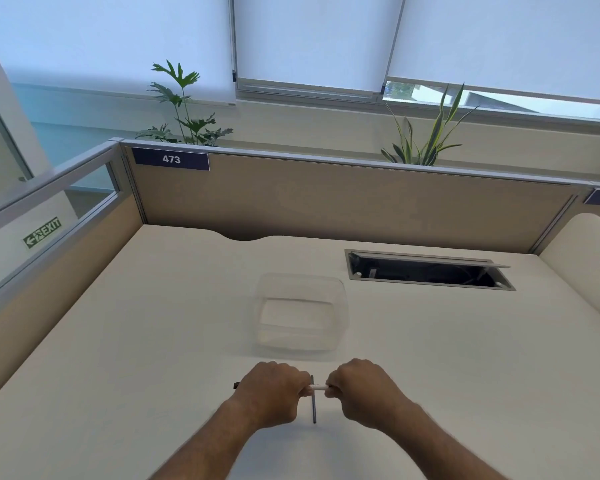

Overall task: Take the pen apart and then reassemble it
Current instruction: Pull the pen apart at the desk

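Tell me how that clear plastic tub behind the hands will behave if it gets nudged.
The clear tub looks thin-walled and holds nothing visible, so it is probably light and would slide easily on the smooth desk. Its wide, low shape suggests it is unlikely to tip. The walls may flex if squeezed.

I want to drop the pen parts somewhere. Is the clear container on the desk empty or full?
Empty. The clear container shows only its bare bottom and the desk through its walls.

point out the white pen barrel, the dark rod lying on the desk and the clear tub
white pen barrel (318, 387), head view, stretch between the hands
dark rod (314, 408), head view, mid-length
clear tub (340, 306), head view, right wall
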The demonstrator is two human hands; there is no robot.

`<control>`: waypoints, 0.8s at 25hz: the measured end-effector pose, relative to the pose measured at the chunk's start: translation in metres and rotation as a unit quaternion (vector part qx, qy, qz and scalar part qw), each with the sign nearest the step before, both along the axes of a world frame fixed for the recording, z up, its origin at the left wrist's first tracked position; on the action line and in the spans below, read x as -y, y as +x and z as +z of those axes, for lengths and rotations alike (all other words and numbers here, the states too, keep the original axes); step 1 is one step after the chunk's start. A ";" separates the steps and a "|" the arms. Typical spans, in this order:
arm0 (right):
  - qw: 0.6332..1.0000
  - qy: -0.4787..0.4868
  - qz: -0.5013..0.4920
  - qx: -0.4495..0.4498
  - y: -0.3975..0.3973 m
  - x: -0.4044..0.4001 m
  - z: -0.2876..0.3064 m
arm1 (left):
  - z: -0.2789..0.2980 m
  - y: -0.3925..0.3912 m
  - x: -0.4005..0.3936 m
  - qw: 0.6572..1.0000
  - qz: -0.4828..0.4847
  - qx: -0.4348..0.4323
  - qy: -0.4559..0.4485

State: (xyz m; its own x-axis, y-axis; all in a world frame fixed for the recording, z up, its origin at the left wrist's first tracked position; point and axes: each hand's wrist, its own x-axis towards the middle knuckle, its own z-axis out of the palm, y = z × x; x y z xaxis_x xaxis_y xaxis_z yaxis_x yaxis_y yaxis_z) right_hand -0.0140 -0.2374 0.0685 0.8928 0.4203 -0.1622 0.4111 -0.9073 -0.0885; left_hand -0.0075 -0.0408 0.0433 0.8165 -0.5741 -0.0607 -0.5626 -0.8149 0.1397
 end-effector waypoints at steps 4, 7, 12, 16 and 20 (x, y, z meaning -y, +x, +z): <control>0.999 -0.002 -0.004 0.033 -0.005 -0.002 -0.002 | -0.003 0.001 -0.002 1.000 0.004 -0.008 -0.012; 0.998 0.009 -0.012 0.059 -0.006 -0.004 -0.002 | -0.004 0.001 -0.003 1.000 0.009 -0.018 -0.020; 0.994 0.043 -0.041 0.089 -0.010 -0.008 -0.002 | -0.004 0.001 -0.004 0.999 0.009 -0.022 -0.032; 0.995 0.056 -0.057 0.062 -0.010 -0.008 -0.001 | -0.004 0.001 -0.005 1.000 0.000 -0.014 -0.026; 0.997 0.056 -0.042 -0.031 -0.006 -0.008 0.002 | -0.002 -0.004 -0.005 0.999 -0.001 0.012 -0.033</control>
